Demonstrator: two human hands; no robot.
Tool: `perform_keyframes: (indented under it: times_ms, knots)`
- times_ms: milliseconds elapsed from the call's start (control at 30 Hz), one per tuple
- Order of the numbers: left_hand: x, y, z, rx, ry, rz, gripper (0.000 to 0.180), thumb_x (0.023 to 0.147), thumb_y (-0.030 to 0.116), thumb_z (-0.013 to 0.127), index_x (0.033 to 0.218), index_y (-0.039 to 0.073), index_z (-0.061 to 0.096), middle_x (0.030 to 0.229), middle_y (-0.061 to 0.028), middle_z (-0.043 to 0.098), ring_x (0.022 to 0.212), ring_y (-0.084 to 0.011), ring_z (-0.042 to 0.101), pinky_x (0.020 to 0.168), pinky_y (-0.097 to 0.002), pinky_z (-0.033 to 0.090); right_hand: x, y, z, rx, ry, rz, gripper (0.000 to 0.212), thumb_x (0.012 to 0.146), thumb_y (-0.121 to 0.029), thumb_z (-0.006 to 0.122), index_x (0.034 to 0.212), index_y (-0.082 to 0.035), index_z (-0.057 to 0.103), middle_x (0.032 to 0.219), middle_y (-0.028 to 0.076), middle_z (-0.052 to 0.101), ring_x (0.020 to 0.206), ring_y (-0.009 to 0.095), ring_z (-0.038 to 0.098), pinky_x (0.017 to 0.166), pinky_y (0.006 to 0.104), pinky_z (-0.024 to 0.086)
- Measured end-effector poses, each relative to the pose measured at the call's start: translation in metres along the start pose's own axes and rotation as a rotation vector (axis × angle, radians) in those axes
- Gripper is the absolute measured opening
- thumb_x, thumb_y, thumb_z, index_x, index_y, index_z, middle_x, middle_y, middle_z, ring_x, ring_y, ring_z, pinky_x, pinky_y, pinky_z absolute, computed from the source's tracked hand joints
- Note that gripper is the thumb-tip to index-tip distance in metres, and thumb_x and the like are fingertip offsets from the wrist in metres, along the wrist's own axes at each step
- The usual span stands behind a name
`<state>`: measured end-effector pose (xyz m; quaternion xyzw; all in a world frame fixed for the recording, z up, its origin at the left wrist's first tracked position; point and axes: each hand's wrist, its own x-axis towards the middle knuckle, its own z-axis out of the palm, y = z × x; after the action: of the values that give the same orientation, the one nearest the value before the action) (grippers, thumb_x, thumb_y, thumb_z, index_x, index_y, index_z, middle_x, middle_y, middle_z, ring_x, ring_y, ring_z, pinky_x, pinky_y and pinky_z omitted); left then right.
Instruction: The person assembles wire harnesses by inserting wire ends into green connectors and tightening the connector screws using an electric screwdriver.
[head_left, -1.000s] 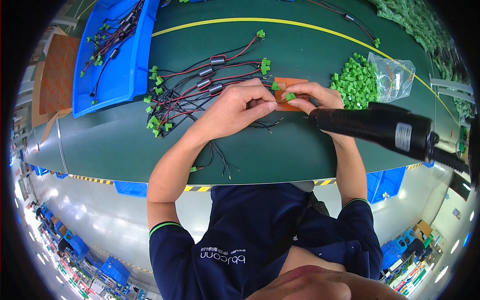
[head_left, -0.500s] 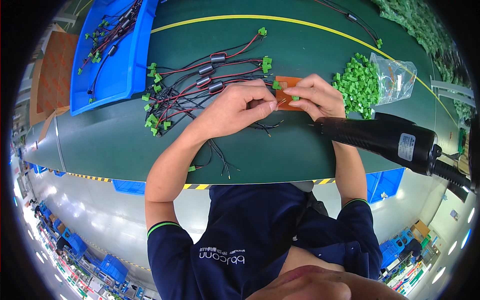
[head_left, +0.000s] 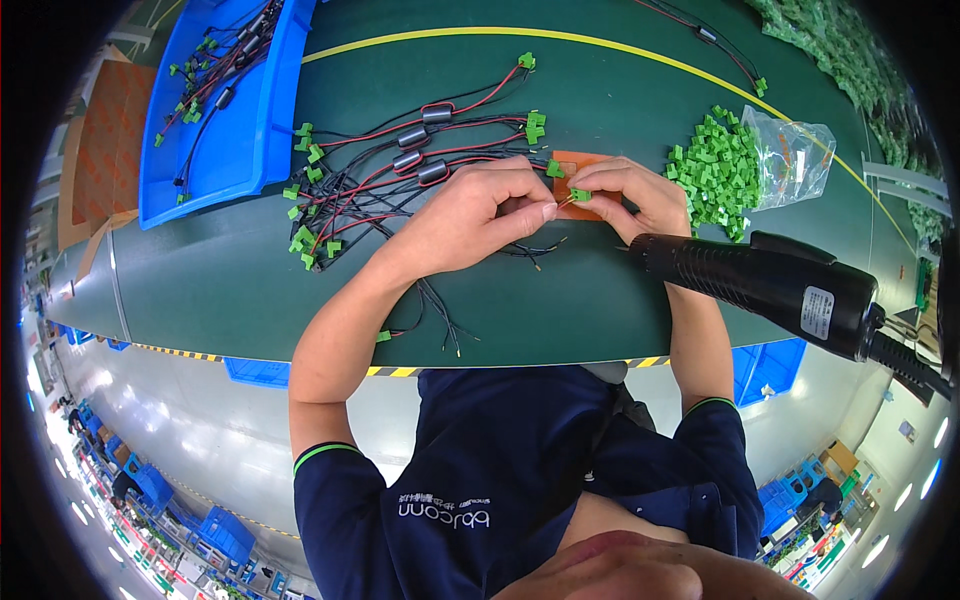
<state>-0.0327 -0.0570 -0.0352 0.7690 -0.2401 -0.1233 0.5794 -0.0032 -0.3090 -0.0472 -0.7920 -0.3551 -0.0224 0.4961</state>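
My left hand pinches a thin wire end and brings it up to a small green connector, which my right hand holds between its fingertips. Both hands meet over a small orange pad on the green table. Another green connector lies just above my left thumb. Loose black wires trail from under my left hand toward the table's near edge.
A bundle of red and black cables with green plugs lies left of my hands. A heap of green connectors and a clear bag sit right. A black electric screwdriver hangs over my right forearm. A blue bin holds more cables.
The hanging black screwdriver has swung lower and to the right across my right forearm. My hands stay together at the orange pad, fingers shifting slightly on the connector and wire.
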Motion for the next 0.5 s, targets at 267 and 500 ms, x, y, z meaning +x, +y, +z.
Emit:
perform_keyframes:
  times_ms: [267,500]
  knots:
    - [0.0004,0.0044,-0.0007,0.028,-0.034,-0.033,0.017,0.099,0.014,0.070,0.101,-0.002,0.070,0.083,-0.0072,0.060,0.079,-0.0198,0.055,0.069,-0.0343,0.046,0.0021,-0.0035,0.0010,-0.039,-0.039,-0.081,0.029,0.081,0.003,0.079,0.108,-0.002,0.072,0.105,0.011,0.075,0.095,0.029,0.074,0.082,0.0369,0.060]
    - [-0.0004,0.0051,0.0086,0.166,0.039,-0.036,0.016,0.099,0.014,0.068,0.096,-0.002,0.067,0.086,-0.0112,0.060,0.079,-0.0276,0.060,0.070,-0.0386,0.048,0.0038,-0.0055,-0.0009,-0.130,-0.045,-0.136,0.028,0.076,0.000,0.082,0.103,-0.003,0.074,0.101,0.009,0.073,0.094,0.028,0.071,0.079,0.0372,0.059]
